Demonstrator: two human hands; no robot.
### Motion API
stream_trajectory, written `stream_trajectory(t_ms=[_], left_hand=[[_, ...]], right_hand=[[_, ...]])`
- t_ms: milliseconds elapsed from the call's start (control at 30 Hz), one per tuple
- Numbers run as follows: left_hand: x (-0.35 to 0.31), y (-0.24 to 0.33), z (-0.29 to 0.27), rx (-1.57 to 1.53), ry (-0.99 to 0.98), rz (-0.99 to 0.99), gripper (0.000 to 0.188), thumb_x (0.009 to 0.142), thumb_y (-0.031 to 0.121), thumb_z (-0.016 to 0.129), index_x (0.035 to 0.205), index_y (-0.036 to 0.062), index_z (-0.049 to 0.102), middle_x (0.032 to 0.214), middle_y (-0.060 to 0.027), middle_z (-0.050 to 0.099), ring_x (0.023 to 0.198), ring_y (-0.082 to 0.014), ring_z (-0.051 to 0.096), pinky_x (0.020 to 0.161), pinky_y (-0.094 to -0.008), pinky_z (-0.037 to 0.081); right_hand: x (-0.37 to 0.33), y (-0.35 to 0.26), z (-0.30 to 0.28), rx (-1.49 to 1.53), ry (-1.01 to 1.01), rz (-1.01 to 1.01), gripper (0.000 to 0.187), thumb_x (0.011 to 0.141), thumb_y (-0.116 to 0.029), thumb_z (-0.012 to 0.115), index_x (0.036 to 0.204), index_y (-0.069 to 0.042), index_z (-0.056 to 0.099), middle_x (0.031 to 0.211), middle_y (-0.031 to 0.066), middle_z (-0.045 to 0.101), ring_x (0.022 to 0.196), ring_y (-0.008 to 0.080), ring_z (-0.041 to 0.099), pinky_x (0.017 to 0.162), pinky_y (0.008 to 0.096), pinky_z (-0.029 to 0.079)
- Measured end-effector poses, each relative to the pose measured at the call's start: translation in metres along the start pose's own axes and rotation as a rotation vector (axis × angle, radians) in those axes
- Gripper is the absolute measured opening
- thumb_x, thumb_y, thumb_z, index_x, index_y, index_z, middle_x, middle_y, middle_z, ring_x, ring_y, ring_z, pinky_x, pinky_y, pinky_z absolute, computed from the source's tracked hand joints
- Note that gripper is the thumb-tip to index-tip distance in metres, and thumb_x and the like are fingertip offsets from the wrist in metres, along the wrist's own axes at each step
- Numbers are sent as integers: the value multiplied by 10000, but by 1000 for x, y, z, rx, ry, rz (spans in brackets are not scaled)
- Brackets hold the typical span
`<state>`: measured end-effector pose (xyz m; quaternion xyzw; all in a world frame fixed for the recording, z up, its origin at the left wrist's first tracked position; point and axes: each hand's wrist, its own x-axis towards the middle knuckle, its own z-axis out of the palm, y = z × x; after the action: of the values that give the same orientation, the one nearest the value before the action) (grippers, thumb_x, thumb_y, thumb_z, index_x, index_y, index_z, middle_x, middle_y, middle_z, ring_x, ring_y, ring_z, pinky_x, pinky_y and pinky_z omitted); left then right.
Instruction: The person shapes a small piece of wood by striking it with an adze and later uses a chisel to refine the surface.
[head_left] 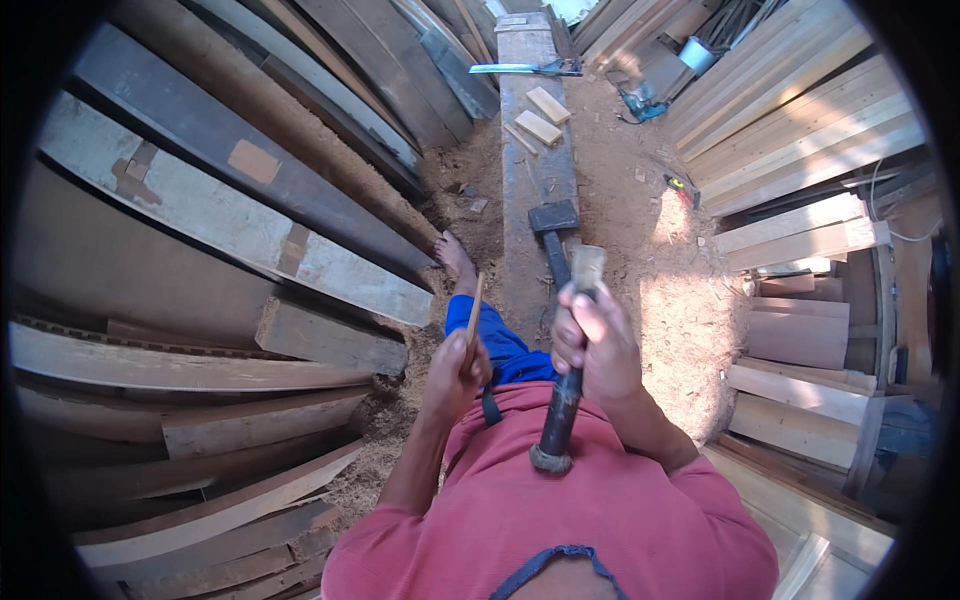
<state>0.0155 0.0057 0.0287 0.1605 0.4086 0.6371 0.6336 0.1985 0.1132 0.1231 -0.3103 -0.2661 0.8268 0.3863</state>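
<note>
My left hand (458,368) is closed around a thin, pointed strip of wood (475,312), its tip upward. My right hand (603,340) grips a wide-bladed chisel (563,412); the blade points up and away from me, and the dark handle with its worn end comes down over my shirt. Just beyond the right hand, a dark mallet (554,217) lies on the narrow plank bench (525,185). Farther along the bench are two pale wood blocks (540,127) and a thin wooden stick (520,139).
A handsaw (525,69) lies across the bench's far end. Long boards (250,220) lean along the left, and stacked planks (790,110) line the right. A blue-green power tool (642,106) and a small yellow-and-red object (682,188) rest on the shaving-strewn ground (640,225).
</note>
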Motion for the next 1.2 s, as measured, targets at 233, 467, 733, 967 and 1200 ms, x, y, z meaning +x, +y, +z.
stream_trajectory(t_ms=[233, 467, 733, 967, 1200], left_hand=[[67, 36, 49, -107, -328, -242, 416, 1042, 418, 326, 981, 59, 528, 662, -25, 506, 616, -134, 528, 561, -260, 470], [85, 30, 56, 14, -183, -20, 419, 1046, 426, 355, 1001, 62, 557, 771, -11, 554, 659, -100, 545, 585, -224, 470], [72, 40, 52, 563, -114, 362, 347, 1061, 342, 375, 910, 76, 537, 727, 53, 473, 653, -12, 422, 571, -199, 347], [53, 36, 58, 552, -87, 419, 347, 1062, 321, 372, 875, 66, 514, 696, 52, 463, 594, -23, 389, 525, -206, 321], [29, 24, 58, 507, -88, 451, 375, 1051, 365, 405, 834, 75, 505, 659, 52, 439, 567, -25, 363, 503, -206, 290]], right_hand=[[31, 24, 15, 80, -204, 103, 152, 1011, -228, 472, 1067, -91, 509, 711, -33, 457, 514, 57, 402, 503, 247, 421], [23, 30, 19, 173, -180, 212, 142, 1020, -221, 453, 1073, -100, 504, 698, -39, 437, 513, 49, 394, 500, 241, 416], [-1, 30, 36, 101, -207, 288, 137, 1030, -210, 426, 1040, -86, 482, 668, -39, 392, 485, 46, 365, 481, 234, 413], [-9, 24, 36, -23, -202, 252, 135, 1026, -205, 418, 1023, -84, 478, 647, -31, 381, 475, 45, 366, 453, 238, 399], [-9, 14, 30, -80, -180, 110, 138, 1030, -210, 414, 1033, -84, 472, 649, -21, 400, 463, 51, 364, 452, 241, 404]])
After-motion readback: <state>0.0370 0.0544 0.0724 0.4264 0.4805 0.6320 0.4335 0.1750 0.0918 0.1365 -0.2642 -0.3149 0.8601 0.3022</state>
